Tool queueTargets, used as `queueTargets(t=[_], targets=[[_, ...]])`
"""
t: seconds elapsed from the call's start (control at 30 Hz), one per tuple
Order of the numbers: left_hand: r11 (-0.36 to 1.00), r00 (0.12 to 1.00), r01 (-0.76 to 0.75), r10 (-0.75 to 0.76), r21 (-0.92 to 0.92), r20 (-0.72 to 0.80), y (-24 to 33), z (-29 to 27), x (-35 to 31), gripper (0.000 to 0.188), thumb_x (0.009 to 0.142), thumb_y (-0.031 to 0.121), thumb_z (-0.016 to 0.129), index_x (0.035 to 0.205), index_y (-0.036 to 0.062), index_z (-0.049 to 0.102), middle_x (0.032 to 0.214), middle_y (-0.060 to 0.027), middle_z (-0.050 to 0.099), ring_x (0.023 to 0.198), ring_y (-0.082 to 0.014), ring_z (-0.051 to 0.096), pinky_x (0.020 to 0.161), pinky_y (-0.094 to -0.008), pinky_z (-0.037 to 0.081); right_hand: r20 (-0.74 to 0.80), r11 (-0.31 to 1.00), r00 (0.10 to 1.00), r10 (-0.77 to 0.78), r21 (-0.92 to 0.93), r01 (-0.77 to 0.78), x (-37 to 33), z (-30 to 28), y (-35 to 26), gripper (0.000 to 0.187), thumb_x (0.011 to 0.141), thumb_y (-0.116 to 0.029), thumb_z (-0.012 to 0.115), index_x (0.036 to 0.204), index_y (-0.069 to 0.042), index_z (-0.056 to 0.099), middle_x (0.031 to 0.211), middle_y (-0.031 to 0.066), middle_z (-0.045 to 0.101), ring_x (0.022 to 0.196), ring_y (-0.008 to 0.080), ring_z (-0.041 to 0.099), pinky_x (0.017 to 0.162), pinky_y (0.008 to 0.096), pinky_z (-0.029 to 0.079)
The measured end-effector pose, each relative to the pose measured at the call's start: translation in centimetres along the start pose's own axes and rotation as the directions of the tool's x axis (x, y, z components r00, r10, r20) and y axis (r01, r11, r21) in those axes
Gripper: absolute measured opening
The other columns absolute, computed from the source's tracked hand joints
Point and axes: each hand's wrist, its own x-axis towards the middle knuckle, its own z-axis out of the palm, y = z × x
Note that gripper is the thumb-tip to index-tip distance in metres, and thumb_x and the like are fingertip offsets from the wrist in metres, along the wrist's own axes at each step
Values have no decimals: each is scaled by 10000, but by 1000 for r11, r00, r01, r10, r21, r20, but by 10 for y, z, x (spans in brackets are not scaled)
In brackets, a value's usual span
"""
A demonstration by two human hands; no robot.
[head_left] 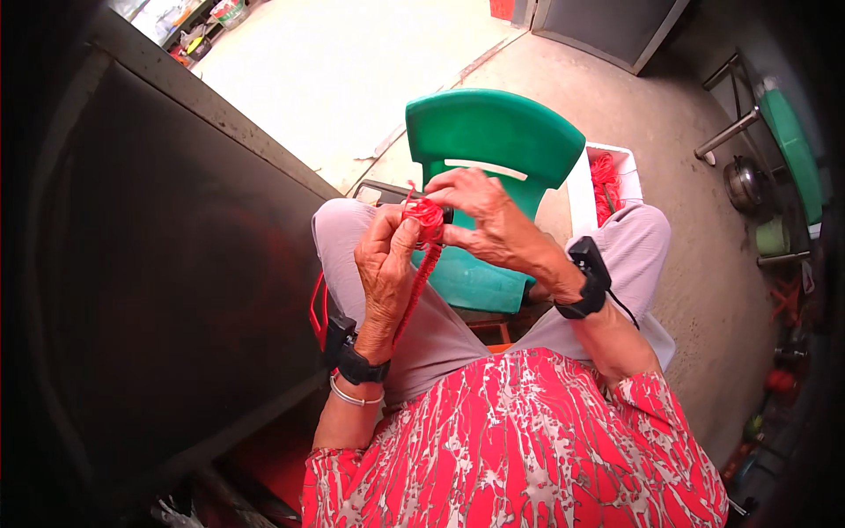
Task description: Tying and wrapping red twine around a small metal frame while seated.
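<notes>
My left hand [389, 255] pinches a bundle of looped red cord [426, 220] between thumb and fingers, in front of my lap. From the bundle a thick braided red strip [415, 295] hangs down along the inside of my left wrist. My right hand [493, 220] is at the right side of the bundle, thumb and fingers curved and apart, with the tips touching or very close to the cord. Whether a thin strand lies at those tips is too small to make out. One loose cord end sticks up above the bundle.
A green plastic chair [493, 128] stands right in front of my knees. Beside my right knee is a white box [627, 172] with red cord [606, 185] in it. A dark panel [176, 255] rises close on my left. At the right are a metal pot [745, 183] and a green stool [789, 145].
</notes>
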Motion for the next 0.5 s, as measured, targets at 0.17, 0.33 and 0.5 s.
queueTargets(t=[0.17,0.33,0.5], targets=[[992,988,-109,115,61,-108,-1,-4,2,172,979,166,579,971,1,628,1022,-41,620,912,-98,547,839,-247,438,-47,808,959,280,550,-209,-2,-8,-13,200,912,-170,596,1060,-39,630,923,93,648,900,254,607,912,391,454],[997,997,60,-62,56,34,4,-9,-4,248,998,229,555,959,-2,635,983,-51,645,949,-138,573,898,-284,435,252,-24,864,435,963,-269,-47,-104,-15,276,1008,-274,462,800,-92,451,660,-19,454,539,85,486,516,286,484],[922,978,-169,114,349,173,5,-16,-12,216,810,70,709,989,2,610,1040,-92,599,985,-194,583,913,-314,439,121,316,618,776,774,-548,-140,-186,-5,236,941,-235,572,800,-109,430,562,-54,341,400,37,306,335,208,288]])
